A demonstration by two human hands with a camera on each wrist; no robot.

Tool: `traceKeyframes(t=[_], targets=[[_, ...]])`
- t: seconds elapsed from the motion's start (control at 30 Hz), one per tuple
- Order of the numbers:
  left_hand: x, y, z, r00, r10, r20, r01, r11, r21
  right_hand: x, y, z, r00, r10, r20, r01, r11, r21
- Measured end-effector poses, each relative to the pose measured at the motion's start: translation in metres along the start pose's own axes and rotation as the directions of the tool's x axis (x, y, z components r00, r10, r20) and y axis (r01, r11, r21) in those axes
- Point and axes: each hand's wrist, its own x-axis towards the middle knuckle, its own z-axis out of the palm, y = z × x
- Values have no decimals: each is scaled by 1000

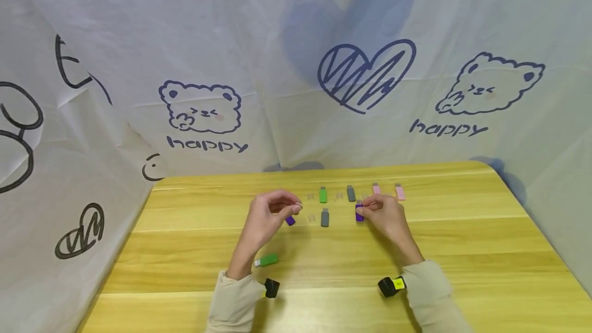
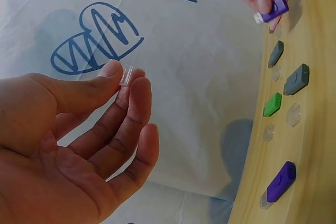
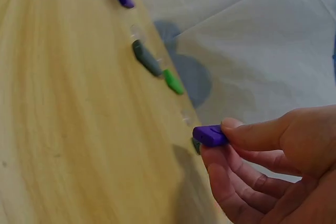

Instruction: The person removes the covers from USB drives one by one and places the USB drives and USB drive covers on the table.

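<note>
Between thumb and fingertips, my left hand (image 1: 270,217) pinches a small clear plastic cap (image 2: 126,74), held above the table. My right hand (image 1: 386,217) pinches a purple USB stick (image 1: 359,211) by its side, and the bare plug of that stick (image 2: 272,10) shows in the left wrist view. Below the left hand lies a second purple USB stick (image 2: 281,182) with a clear cap on its end. Near the left wrist, a green USB stick (image 1: 266,260) lies with its plug bare.
Between the hands lie a green stick (image 1: 323,195), two grey sticks (image 1: 325,218) and several loose clear caps (image 1: 312,218). Two pink sticks (image 1: 400,192) lie at the back right. A printed cloth (image 1: 277,66) hangs behind the wooden table (image 1: 462,251).
</note>
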Motion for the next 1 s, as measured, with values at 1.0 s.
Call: traceKeyframes(t=[1.0], targets=[[42,-13,86,962,-35,272,-74,921,382,-14,-8,-21,995,-68,-68,55,983,-175]])
